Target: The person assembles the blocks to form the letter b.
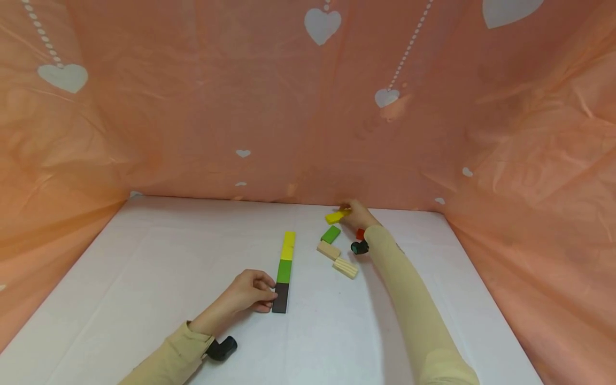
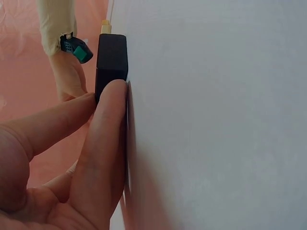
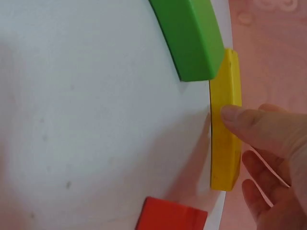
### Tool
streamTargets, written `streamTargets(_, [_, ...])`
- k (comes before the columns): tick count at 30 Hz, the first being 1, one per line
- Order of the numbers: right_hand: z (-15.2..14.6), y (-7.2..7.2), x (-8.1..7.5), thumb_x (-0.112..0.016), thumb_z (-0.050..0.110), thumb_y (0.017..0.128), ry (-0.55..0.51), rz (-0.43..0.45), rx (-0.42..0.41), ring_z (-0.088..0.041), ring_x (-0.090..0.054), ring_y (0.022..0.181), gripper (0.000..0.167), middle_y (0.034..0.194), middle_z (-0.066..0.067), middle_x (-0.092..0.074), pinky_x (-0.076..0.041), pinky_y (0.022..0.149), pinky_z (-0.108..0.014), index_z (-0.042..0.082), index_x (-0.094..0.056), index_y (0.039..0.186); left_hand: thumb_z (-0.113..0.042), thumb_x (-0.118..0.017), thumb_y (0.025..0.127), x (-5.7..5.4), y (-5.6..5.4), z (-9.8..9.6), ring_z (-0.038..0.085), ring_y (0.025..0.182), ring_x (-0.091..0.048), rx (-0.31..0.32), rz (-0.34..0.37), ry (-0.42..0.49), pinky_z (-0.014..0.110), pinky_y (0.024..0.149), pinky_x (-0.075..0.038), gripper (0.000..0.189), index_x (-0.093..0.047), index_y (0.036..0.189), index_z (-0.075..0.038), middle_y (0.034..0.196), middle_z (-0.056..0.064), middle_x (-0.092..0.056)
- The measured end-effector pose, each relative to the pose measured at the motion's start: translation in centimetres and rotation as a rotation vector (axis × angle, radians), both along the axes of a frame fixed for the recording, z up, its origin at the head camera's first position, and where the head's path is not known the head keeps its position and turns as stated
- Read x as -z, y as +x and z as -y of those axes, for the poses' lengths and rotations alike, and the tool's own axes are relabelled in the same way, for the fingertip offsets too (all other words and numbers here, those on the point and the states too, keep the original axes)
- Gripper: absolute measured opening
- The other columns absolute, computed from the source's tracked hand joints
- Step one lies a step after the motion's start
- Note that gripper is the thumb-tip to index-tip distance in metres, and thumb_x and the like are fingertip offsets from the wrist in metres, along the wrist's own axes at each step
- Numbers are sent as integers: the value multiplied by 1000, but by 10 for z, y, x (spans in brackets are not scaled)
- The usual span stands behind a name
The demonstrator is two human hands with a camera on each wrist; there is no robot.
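Note:
In the head view my left hand (image 1: 251, 290) is at the near end of a straight row, its thumb and fingertips holding the black block (image 1: 280, 298) by its left edge. A green block (image 1: 284, 271) and a yellow block (image 1: 287, 246) continue that row away from me. At the back my right hand (image 1: 358, 215) grips a second yellow block (image 3: 221, 143), thumb across one face and other fingers behind it. Close to this block, in the right wrist view, is another green block (image 3: 194, 40). A red block (image 3: 172, 214) lies near it, partly hidden by the sleeve in the head view.
Two plain wooden blocks, one smooth (image 1: 329, 249) and one grooved (image 1: 345, 268), lie right of the row. Both wrists carry a dark camera (image 1: 222, 348). The white table (image 1: 192, 235) is backed and flanked by an orange curtain (image 1: 269, 117) with white hearts.

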State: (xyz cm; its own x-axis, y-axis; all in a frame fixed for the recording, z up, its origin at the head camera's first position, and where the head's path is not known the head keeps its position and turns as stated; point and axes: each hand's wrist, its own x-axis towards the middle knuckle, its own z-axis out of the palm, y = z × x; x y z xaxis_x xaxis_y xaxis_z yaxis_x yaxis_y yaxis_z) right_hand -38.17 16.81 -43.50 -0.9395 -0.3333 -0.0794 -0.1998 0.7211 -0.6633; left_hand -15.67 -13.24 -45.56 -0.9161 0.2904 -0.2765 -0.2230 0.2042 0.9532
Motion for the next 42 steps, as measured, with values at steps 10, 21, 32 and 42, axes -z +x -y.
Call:
streamTargets(10, [-5, 2, -1, -68, -5, 85, 55, -15, -51, -32, -54, 107, 39, 117, -18, -60, -47, 100, -41, 0, -60, 123, 9, -68, 83, -1, 0, -3, 16, 62, -63, -6, 0, -20, 33, 59, -61, 25, -56, 104, 13, 77, 11, -62])
streamTargets(21, [-7, 2, 0, -68, -2, 86, 84, 19, -74, -28, -54, 104, 35, 117, -14, -62, -47, 100, -39, 0, -64, 121, 8, -68, 83, 1, -2, -4, 16, 62, -63, -5, -7, -12, 34, 59, -61, 24, -57, 104, 13, 77, 11, -62])
streamTargets(32, [0, 10, -5, -68, 1, 87, 105, 58, -40, -29, -52, 110, 36, 121, -13, -59, -44, 103, -41, 2, -60, 122, 9, -68, 82, -1, -1, -5, 17, 61, -63, -41, 18, -31, 34, 59, -61, 23, -57, 102, 12, 78, 11, -61])
streamTargets(42, [4, 14, -4, -72, 5, 85, 127, -9, -64, -28, -53, 103, 37, 114, -11, -60, -48, 97, -39, 3, -63, 120, 9, -68, 82, 0, 1, -3, 17, 63, -64, -23, 9, -20, 35, 60, -61, 24, -57, 103, 13, 78, 11, -61])
